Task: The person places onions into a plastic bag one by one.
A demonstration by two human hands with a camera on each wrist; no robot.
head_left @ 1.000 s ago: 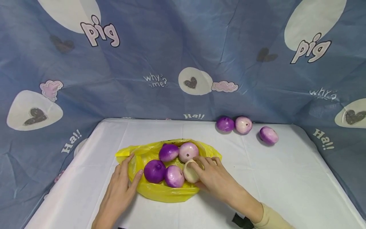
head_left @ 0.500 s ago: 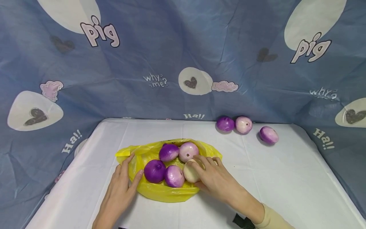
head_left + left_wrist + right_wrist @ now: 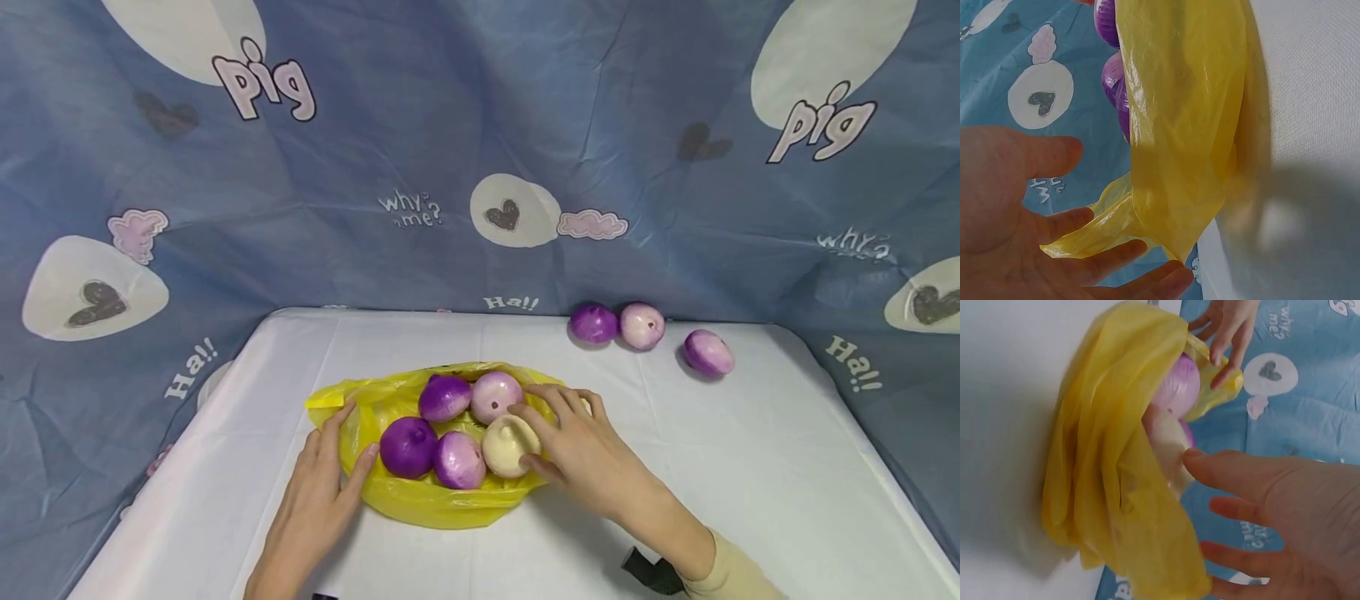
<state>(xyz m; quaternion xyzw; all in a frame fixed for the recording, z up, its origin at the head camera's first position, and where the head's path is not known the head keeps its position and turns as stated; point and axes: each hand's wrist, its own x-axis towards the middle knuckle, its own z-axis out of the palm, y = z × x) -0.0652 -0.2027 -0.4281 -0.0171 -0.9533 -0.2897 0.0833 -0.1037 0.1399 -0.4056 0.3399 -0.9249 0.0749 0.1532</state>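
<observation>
A yellow plastic bag (image 3: 442, 508) lies with its mouth turned up and several onions inside. Among them are a dark purple onion (image 3: 408, 447), a pink-and-white onion (image 3: 461, 461) and a cream-coloured onion (image 3: 510, 446) at the right. My left hand (image 3: 318, 483) rests against the bag's left edge, its fingers extended along the yellow plastic (image 3: 1179, 125). Around the right side of the cream onion, my right hand (image 3: 581, 450) has its fingers spread and relaxed. In the right wrist view its thumb (image 3: 1222, 467) is beside that onion, and whether they touch is unclear.
Toward the back right of the white-covered table (image 3: 750, 467) lie a purple onion (image 3: 593, 323), a pale pink onion (image 3: 641, 326) and a purple-pink onion (image 3: 708, 353) set apart. A blue printed cloth (image 3: 420, 125) hangs behind the table.
My right hand has loosened from the cream onion and shifted slightly right, fingers spreading, so more of the onion shows. My left hand has stayed at the bag's edge.
</observation>
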